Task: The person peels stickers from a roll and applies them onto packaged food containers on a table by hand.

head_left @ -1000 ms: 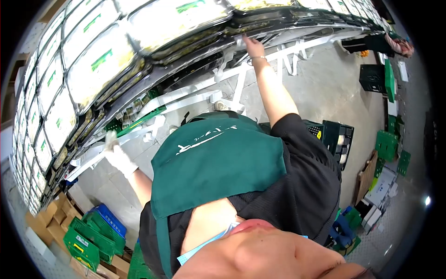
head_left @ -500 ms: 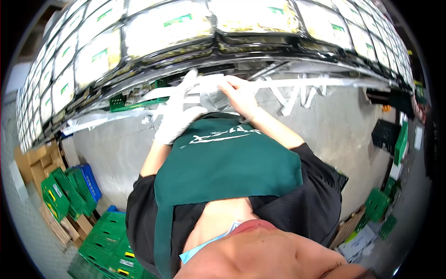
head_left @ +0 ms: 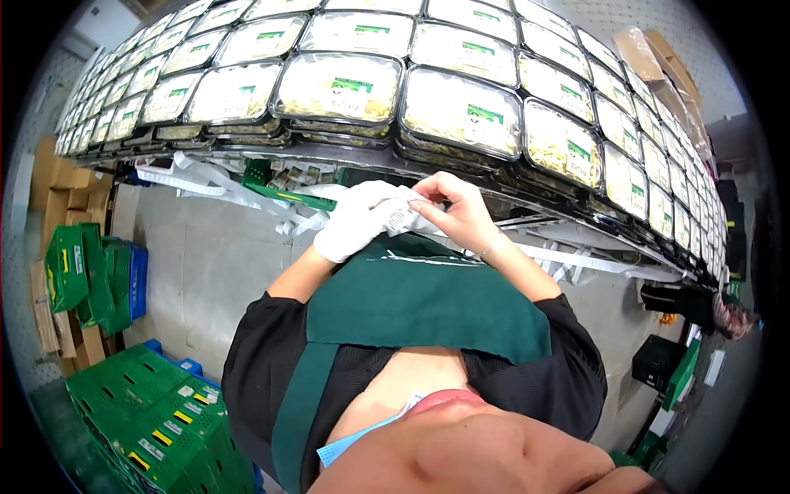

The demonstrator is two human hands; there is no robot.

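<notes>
My left hand (head_left: 355, 221), in a white glove, is closed around a white printed label strip (head_left: 401, 221) in front of the apron. My bare right hand (head_left: 458, 212) has thumb and forefinger pinched at the strip's right end. Part of the strip is hidden by the gloved fingers. Just beyond both hands stand stacked rows of clear-lidded food trays (head_left: 338, 89), each with a green and white label. A green crate (head_left: 288, 193) with small packs in it shows under the table edge, beyond my left hand.
White backing strips (head_left: 193, 183) hang along the table edge on both sides. Green crates (head_left: 132, 383) are stacked at the lower left, with more green and blue crates (head_left: 136, 280) above. Cardboard (head_left: 66, 185) stands at the far left. Another person (head_left: 699, 309) is at the far right.
My right hand has bent its fingers into a pinch, and my gloved hand has closed from spread fingers onto the label strip. The view has tilted, showing more tray rows.
</notes>
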